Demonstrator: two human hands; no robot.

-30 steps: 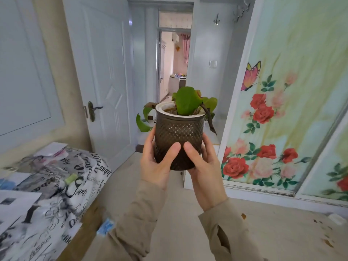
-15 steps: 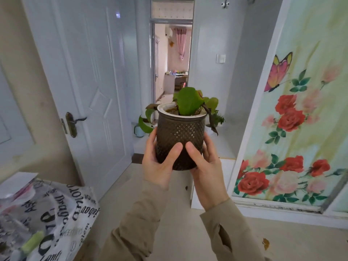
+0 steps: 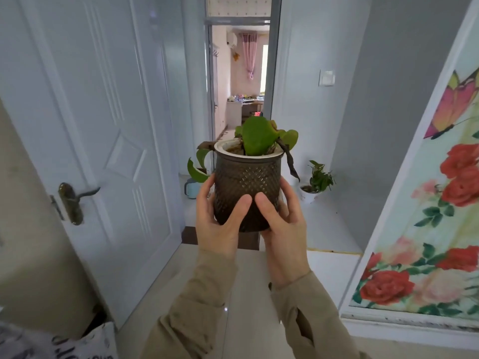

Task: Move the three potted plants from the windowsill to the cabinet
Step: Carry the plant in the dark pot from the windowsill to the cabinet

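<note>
- The dark brown potted plant [image 3: 247, 189], its pot dimpled and white-rimmed with broad green leaves and one withered stem hanging at its 3 o'clock side, is held upright in the air at the centre of the view.
- The left hand [image 3: 220, 221] clasps the pot from 8 o'clock and the right hand [image 3: 283, 229] from 4 o'clock; both thumbs lie on the near face, almost touching each other.
- Beige sleeves [image 3: 197, 314] run down to 6 o'clock.
- Beyond the pot, at 3 o'clock, a small plant in a white pot [image 3: 315, 183] stands on the floor by the wall.
- At 9 o'clock stands a white door [image 3: 111, 125] with a brass handle [image 3: 74, 202].
- At 4 o'clock is a panel painted with roses [image 3: 440, 229].
- At 12 o'clock a doorway opens onto a pink room.
</note>
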